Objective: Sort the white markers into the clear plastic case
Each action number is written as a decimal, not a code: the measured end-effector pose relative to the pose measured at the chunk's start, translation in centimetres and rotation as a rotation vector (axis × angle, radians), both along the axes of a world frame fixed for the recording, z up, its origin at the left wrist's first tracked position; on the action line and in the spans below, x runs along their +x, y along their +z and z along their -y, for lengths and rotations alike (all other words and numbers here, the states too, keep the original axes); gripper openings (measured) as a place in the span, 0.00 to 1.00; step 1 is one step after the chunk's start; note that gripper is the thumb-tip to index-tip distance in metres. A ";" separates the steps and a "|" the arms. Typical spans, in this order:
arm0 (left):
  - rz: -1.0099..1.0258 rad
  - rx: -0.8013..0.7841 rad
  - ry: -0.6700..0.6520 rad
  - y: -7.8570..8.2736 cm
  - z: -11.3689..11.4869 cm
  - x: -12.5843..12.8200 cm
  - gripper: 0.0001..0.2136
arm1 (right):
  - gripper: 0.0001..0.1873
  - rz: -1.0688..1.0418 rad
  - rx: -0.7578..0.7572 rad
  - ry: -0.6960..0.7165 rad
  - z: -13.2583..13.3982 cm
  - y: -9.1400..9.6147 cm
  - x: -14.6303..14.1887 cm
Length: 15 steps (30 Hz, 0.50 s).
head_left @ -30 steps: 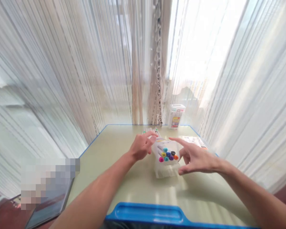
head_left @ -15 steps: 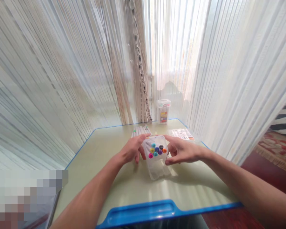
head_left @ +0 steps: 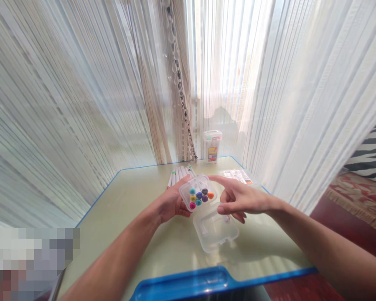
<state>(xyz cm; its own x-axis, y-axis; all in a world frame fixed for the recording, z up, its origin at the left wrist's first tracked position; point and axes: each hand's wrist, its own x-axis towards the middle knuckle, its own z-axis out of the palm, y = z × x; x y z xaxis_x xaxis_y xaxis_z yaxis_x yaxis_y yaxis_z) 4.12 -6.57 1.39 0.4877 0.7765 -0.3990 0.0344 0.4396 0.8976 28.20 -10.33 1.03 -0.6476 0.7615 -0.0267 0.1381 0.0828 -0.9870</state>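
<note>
Clear plastic box (head_left: 185,196) with rounded corners is clasped at its left side by the left hand (head_left: 172,207), the thumb laid along the upper left edge and the other fingers curled low against the side. In this grip the box is tilted, its open mouth turned toward the viewer, and eight round coloured marker ends (head_left: 199,195) are shown inside: light blue, yellow, magenta, blue, teal, purple, black and orange. To the right of the grip, the right hand (head_left: 241,198) is held with thumb and index finger spread apart; the index finger is pointed at the box's upper right corner, but whether the corner is touched cannot be told. Just below the grip, a clear plastic lid (head_left: 211,238) is seen hanging open; whether it is joined to the box cannot be made out. Beyond the left hand, a row of slim white markers (head_left: 180,174) is laid on the pale green tabletop (head_left: 131,196), which is edged in blue. Farther past the grip, a clear lidded container with a yellow and red label (head_left: 212,147) is stood upright before a striped string curtain (head_left: 81,83). Beyond the right hand, a printed white sheet (head_left: 235,176) is laid flat. Nearer than both hands, a blue moulded trough (head_left: 188,284) is set into the table's edge.
</note>
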 end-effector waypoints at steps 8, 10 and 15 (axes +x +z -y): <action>0.183 0.007 0.134 0.3 1.3 1.4 0.14 | 0.56 -0.106 0.037 -0.053 0.6 1.0 0.3; 0.182 0.013 0.153 0.3 1.4 1.4 0.14 | 0.55 -0.104 0.039 -0.059 0.6 1.1 0.4; 0.207 0.016 0.191 0.2 1.2 1.4 0.19 | 0.49 -0.162 0.074 -0.073 0.7 0.9 0.6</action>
<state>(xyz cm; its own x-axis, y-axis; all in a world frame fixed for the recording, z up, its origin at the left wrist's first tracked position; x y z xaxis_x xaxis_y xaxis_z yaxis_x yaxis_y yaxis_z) 5.48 -7.76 1.59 0.4016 0.8677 -0.2930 -0.2322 0.4060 0.8839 28.77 -11.01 1.92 -0.5817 0.8027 0.1317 -0.0140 0.1521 -0.9883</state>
